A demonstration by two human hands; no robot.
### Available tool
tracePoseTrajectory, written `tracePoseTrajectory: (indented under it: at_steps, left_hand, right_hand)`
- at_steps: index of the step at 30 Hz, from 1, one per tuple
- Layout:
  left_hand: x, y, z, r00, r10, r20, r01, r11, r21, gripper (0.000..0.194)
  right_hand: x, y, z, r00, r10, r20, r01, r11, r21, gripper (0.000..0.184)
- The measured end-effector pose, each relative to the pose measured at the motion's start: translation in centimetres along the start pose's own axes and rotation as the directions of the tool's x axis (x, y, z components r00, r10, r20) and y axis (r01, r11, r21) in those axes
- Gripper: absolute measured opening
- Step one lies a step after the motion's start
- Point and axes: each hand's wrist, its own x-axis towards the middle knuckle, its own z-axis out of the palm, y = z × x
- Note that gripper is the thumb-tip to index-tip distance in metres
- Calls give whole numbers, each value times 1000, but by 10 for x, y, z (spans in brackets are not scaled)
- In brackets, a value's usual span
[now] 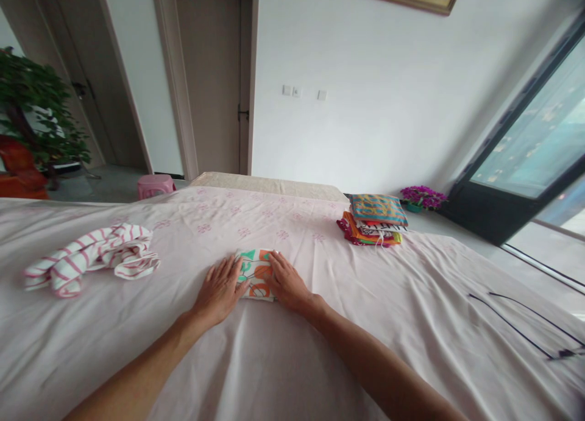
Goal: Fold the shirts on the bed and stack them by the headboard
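Observation:
A small folded cloth (256, 275) with orange and green print on white lies flat on the pale pink bedspread. My left hand (222, 290) rests with fingers stretched out over its left edge. On the opposite edge lies my right hand (287, 281), its fingers also extended and flat. Both palms partly cover the cloth's sides. To the left is a crumpled white cloth with red stripes (98, 256), apart from my hands. Farther back on the right sits a stack of folded colourful fabrics (378, 211), a blue and yellow patterned one on top.
The bedspread (365, 323) has wrinkles on the right, where thin black rods or cords (512, 326) lie. Beyond its far edge stand a pink stool (156, 186) and purple flowers (423, 197). A leafy plant (41, 110) is at the far left.

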Motion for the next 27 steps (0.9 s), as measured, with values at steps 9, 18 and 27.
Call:
tracePoseTrajectory:
  at_steps: [9, 18, 27]
  left_hand:
    - [-3, 8, -7, 999, -52, 14, 50, 987, 154, 66]
    - [-5, 9, -12, 998, -55, 43, 48, 990, 131, 64]
    - [-5, 12, -15, 998, -55, -1, 55, 993, 107, 65]
  right_hand:
    - [14, 2, -35, 955, 272, 119, -259, 959, -118, 31]
    - [45, -18, -9, 829, 520, 207, -488, 489, 723, 16]
    - [48, -28, 1, 718, 334, 611, -533, -301, 791, 19]
